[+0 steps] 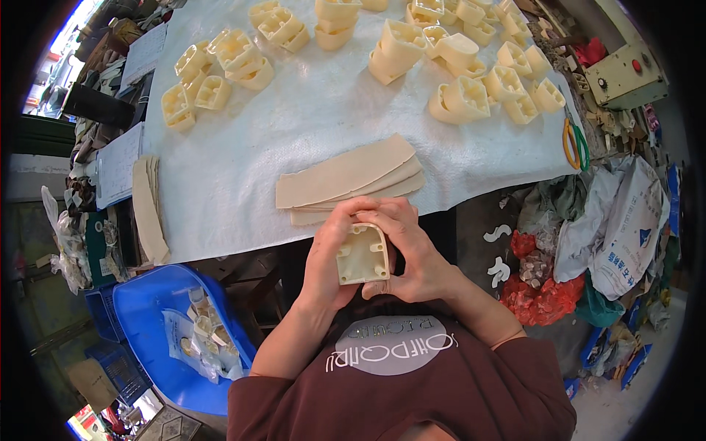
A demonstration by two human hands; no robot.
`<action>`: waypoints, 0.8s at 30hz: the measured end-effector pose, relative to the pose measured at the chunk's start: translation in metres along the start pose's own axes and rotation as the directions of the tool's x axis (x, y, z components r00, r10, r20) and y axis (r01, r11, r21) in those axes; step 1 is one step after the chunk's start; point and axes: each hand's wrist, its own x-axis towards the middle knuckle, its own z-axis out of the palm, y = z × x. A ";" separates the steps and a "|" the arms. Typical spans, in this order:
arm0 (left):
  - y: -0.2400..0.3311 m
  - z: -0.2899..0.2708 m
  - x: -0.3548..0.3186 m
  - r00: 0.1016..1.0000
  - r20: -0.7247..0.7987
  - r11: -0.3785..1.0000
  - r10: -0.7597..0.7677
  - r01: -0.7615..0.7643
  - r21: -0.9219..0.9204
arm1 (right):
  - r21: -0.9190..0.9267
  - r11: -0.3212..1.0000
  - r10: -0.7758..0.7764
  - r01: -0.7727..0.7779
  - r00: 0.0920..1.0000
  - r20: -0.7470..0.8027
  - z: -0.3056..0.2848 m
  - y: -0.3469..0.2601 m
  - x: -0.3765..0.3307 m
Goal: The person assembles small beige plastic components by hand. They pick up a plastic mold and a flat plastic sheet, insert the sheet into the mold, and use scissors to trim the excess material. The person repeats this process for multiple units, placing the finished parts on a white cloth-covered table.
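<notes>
In front of my chest, both hands are wrapped round a hollow cream plastic shoe heel (363,254). Its ribbed open side with small posts faces up toward me. My left hand (328,253) grips the left wall. On the right side, my right hand (406,246) curls its fingers over the far rim, with the thumb at the near edge. The fingertips of both hands meet at the far end, partly hiding it. Just beyond them lies a stack of beige leather-like strips (353,173) on the white-covered table (243,176).
Many more cream heels (463,99) stand in groups across the table's far part. Another strip pile (149,209) hangs at its left edge. Scissors (575,143) lie at the right edge. A blue tub (140,309) sits lower left; bags (610,235) crowd the right.
</notes>
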 end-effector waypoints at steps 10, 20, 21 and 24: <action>-0.009 0.005 0.001 0.991 0.116 0.997 0.063 -0.059 -0.045 | 0.762 0.537 0.446 -0.361 0.889 0.107 -0.007 -0.001 0.015; -0.005 0.024 0.001 0.969 -0.159 0.978 0.190 -0.172 0.120 | 0.307 0.937 0.227 -0.165 0.958 -0.177 0.010 -0.004 0.007; -0.002 0.024 0.001 0.967 -0.169 0.980 0.190 -0.178 0.084 | 0.125 0.987 0.118 -0.099 0.980 -0.160 0.010 -0.003 0.004; 0.003 0.024 0.002 0.966 -0.160 0.979 0.206 -0.201 0.043 | 0.160 0.984 0.117 -0.080 0.965 -0.235 0.026 -0.007 -0.004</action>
